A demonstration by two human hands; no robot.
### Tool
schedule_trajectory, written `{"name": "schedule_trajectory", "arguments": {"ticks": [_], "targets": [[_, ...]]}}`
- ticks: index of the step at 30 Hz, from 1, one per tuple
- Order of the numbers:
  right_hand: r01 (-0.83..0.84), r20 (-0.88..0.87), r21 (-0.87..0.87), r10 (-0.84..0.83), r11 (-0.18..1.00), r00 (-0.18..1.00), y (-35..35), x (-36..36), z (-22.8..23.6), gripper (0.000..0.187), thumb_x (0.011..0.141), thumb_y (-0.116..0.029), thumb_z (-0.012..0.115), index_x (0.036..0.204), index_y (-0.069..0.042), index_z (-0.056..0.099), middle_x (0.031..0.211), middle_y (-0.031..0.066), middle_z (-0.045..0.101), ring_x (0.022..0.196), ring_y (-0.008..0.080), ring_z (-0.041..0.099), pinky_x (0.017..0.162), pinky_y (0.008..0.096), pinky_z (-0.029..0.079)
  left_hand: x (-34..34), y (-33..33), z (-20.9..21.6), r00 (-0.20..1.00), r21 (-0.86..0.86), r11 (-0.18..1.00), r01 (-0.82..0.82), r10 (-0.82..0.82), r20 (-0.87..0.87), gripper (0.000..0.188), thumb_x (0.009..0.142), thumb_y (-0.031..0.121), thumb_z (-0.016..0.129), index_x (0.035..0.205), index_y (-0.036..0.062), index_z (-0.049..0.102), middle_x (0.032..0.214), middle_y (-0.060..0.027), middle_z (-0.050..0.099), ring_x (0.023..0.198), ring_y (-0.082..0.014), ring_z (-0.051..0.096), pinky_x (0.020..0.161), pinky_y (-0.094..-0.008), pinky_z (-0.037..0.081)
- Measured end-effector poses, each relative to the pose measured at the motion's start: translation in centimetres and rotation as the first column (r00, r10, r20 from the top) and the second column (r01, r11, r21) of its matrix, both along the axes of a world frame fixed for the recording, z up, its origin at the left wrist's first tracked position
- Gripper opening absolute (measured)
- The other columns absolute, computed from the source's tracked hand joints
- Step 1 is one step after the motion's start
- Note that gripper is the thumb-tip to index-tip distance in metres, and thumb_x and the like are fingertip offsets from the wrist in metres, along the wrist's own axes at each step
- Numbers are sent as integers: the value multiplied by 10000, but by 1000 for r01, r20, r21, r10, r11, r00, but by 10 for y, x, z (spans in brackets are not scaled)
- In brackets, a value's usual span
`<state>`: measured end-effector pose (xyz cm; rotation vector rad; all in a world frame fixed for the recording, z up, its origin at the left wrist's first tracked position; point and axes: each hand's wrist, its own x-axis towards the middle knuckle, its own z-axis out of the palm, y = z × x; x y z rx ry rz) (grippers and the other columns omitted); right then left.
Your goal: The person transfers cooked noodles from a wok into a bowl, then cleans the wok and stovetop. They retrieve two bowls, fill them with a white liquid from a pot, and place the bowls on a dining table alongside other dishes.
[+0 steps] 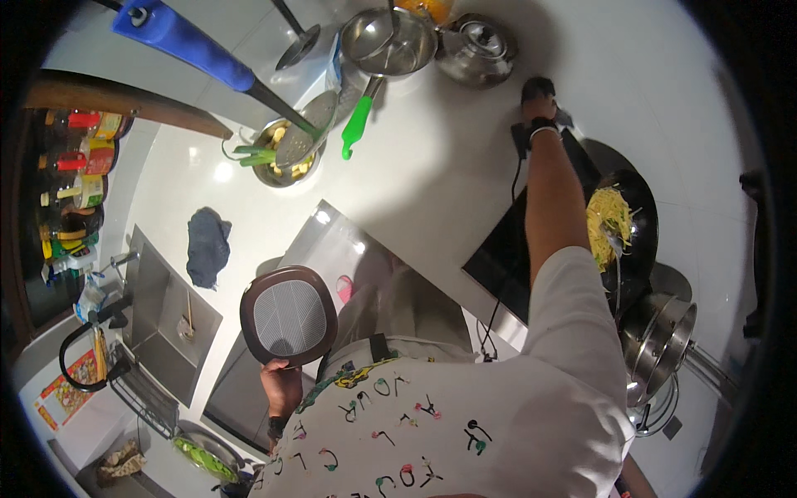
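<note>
Left hand (281,388) is closed on the near edge of a brown pan (247,309), a rounded square with a grey lined face turned up, and holds it low in front of the body, beside the white worktop (432,183). Right hand (540,108) reaches far forward at the end of an outstretched arm, up against a black object near the back of the worktop; how far its fingers are bent, and whether they grip anything, I cannot tell. Close under that forearm lies a black cooktop (498,259), and to the right of the arm a dark wok (646,220) holds yellow shreds (606,217) with a metal utensil resting among them. Just nearer the body than the wok are steel pots (643,353). Across the worktop, left of the right hand, stand a lidded steel pot (475,54) and a steel pan with a green handle (357,126). Farther left, a blue-handled skimmer (187,46) reaches over a metal bowl of pale yellow pieces and green stalks. Nearer, a dark cloth (207,247) lies crumpled beside the sink (158,349), with bottles (83,158) beyond at the far left.
</note>
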<state>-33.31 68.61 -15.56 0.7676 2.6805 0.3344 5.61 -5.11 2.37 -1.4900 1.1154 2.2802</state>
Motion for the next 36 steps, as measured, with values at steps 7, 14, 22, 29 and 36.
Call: {"name": "schedule_trajectory", "arguments": {"ticks": [7,14,22,29,36], "targets": [[-151,-396,-291,25,945,918,-53,41,4,568,901,-201,516,1464,-228,451,1509,145,412,1285,376,483,1040,501,451,20,-14,-4,998,-23,998,-53,54,36,136,677,10,620,772,102,588,717,-19,582,729,-204,574,683,-340,433],[-268,-355,-207,183,941,917,-296,118,41,436,902,-216,516,1331,-283,555,1503,53,409,1254,426,444,941,607,459,-2,-12,3,998,98,995,27,-22,-56,130,714,14,591,663,102,509,679,-5,558,681,-190,538,714,-331,425],[-598,-644,-172,370,782,669,-437,184,58,446,834,-144,594,1243,-310,655,1331,-9,519,1091,250,554,885,433,414,-6,-40,20,958,88,968,234,-214,-188,76,691,21,614,735,79,589,787,-23,635,760,-192,570,772,-324,436],[35,25,-132,-32,991,999,-215,176,85,504,1010,-246,440,1506,-196,363,1561,140,340,1404,325,377,1054,480,395,12,-64,27,959,32,975,221,-211,-190,65,678,30,601,683,65,546,775,-38,617,810,-206,586,837,-331,449],[-57,-302,-80,30,995,953,-376,269,69,400,924,-215,537,1186,84,585,1255,232,567,1115,387,558,896,471,480,36,-104,1,982,189,964,184,-175,-67,107,676,-17,591,683,67,525,728,-29,600,689,-203,571,723,-313,460]]}}
